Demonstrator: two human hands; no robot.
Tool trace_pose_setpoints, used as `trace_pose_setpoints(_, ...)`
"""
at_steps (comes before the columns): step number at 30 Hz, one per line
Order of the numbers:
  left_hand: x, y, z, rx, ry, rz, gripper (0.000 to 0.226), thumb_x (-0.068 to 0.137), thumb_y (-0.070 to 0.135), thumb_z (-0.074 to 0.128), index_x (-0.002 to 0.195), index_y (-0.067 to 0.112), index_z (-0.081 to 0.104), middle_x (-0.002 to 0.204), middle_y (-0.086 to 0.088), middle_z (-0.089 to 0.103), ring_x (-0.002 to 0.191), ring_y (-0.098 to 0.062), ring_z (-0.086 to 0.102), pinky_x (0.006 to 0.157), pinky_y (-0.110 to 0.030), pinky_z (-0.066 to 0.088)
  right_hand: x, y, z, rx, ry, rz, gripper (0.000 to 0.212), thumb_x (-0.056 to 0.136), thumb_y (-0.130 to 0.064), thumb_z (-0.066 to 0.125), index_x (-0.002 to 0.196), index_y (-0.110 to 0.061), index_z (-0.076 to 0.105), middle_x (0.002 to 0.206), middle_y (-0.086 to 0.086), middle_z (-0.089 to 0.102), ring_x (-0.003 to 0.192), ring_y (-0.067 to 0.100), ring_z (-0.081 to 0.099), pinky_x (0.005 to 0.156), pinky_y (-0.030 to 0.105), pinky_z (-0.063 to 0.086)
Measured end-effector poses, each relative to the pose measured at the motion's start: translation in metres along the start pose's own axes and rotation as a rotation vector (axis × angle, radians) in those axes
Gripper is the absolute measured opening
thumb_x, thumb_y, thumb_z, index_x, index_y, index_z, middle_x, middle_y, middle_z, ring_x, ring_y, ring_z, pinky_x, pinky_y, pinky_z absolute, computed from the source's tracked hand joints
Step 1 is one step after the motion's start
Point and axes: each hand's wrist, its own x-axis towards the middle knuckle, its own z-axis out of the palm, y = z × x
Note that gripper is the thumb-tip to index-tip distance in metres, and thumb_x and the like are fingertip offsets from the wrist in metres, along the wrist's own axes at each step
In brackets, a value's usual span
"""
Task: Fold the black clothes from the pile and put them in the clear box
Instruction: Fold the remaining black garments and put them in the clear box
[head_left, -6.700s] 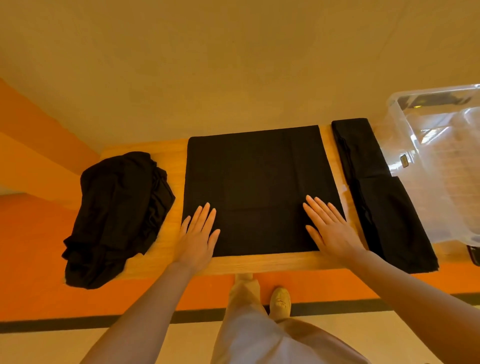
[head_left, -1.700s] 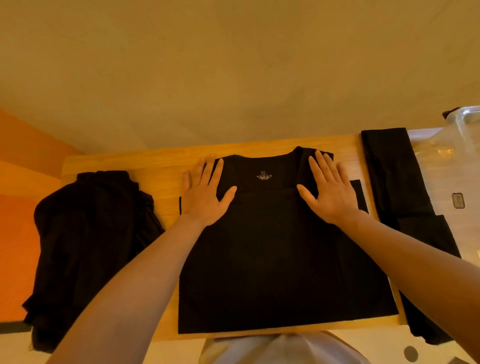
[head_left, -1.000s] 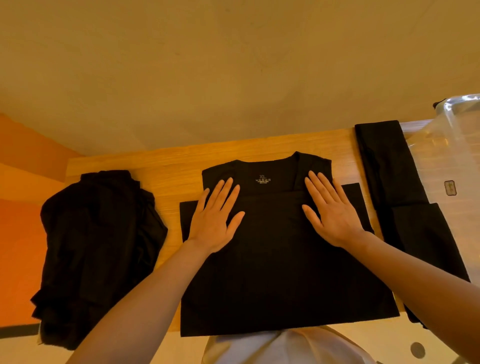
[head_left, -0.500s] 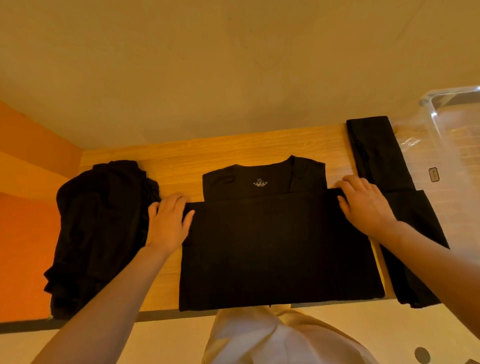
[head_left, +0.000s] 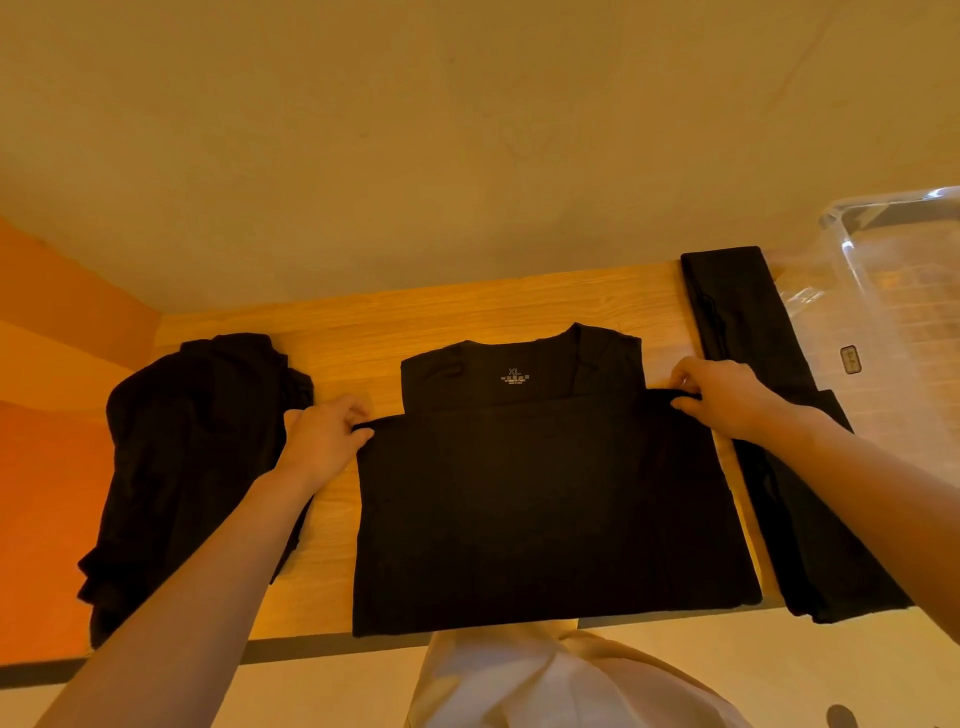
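A black shirt (head_left: 550, 499) lies flat mid-worktop (head_left: 519, 306), collar away from the person. The left hand (head_left: 324, 441) and right hand (head_left: 727, 397) pinch its folded edge at either corner; fingertips are tucked under cloth. A black pile (head_left: 192, 467) sits left, a folded garment (head_left: 779, 431) right, beside a clear box (head_left: 893, 322) cut off by the frame.

Reached forward with both bare forearms, angled inward from the lower corners. Pinched the left corner of a folded black shirt (head_left: 550, 499) edge with the left hand (head_left: 324, 441), knuckles up, fingers curled. Gripped the opposite corner likewise with the right hand (head_left: 727, 397).
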Motion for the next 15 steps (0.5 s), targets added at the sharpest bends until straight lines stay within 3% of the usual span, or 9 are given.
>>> trace_pose_setpoints(2, -0.004, 0.0, -0.002, 0.014, 0.022, -0.011, 0.02, 0.091, 0.027, 0.063, 0.11, 0.02, 0.064, 0.095, 0.007, 0.062, 0.101, -0.018, 0.058, 0.093, -0.033, 0.025, -0.002, 0.005, -0.001, -0.089, 0.001, -0.026, 0.017, 0.094, -0.033, 0.055, 0.104, -0.019, 0.06, 0.098, -0.001, 0.062, 0.101, 0.021, 0.058, 0.1, 0.041, 0.033)
trace_pose_setpoints(5, -0.011, -0.002, -0.004, -0.05, 0.062, -0.003, 0.015, 0.092, 0.027, 0.062, 0.106, 0.021, 0.065, 0.087, 0.009, 0.056, 0.097, -0.017, 0.056, 0.096, -0.035, 0.025, -0.01, 0.012, 0.0, -0.027, 0.077, -0.083, 0.014, 0.094, -0.031, 0.056, 0.102, -0.022, 0.061, 0.096, -0.003, 0.06, 0.094, 0.016, 0.056, 0.098, 0.04, 0.032)
trace_pose_setpoints(7, -0.017, -0.002, -0.006, -0.141, 0.085, -0.013, 0.016, 0.091, 0.027, 0.063, 0.106, 0.02, 0.066, 0.093, 0.005, 0.061, 0.097, -0.015, 0.056, 0.1, -0.036, 0.031, -0.019, 0.013, 0.001, 0.153, 0.134, -0.102, 0.018, 0.093, -0.025, 0.058, 0.108, -0.017, 0.062, 0.097, 0.0, 0.063, 0.089, 0.016, 0.058, 0.093, 0.037, 0.043)
trace_pose_setpoints(9, -0.026, 0.001, -0.009, -0.249, 0.104, -0.027, 0.019, 0.09, 0.024, 0.064, 0.108, 0.018, 0.066, 0.1, 0.003, 0.063, 0.098, -0.011, 0.056, 0.092, -0.03, 0.039, -0.031, 0.011, -0.003, 0.355, 0.143, -0.084, 0.02, 0.093, -0.02, 0.058, 0.111, -0.015, 0.062, 0.099, 0.0, 0.063, 0.09, 0.015, 0.06, 0.08, 0.028, 0.046)
trace_pose_setpoints(13, -0.05, 0.005, -0.017, -0.338, 0.204, 0.003, 0.02, 0.089, 0.019, 0.066, 0.109, 0.015, 0.067, 0.097, 0.007, 0.062, 0.092, -0.001, 0.056, 0.081, -0.015, 0.037, -0.054, 0.013, -0.01, 0.572, 0.162, -0.056, 0.016, 0.091, -0.021, 0.06, 0.106, -0.024, 0.062, 0.096, -0.005, 0.067, 0.091, 0.007, 0.062, 0.082, 0.024, 0.048)
trace_pose_setpoints(15, -0.061, 0.002, -0.025, -0.375, 0.247, -0.003, 0.019, 0.088, 0.019, 0.067, 0.107, 0.016, 0.068, 0.094, 0.011, 0.063, 0.088, 0.004, 0.057, 0.076, -0.008, 0.037, -0.067, 0.01, -0.017, 0.698, 0.171, -0.055, 0.017, 0.09, -0.017, 0.061, 0.105, -0.022, 0.064, 0.089, -0.003, 0.071, 0.086, 0.002, 0.067, 0.074, 0.014, 0.05)
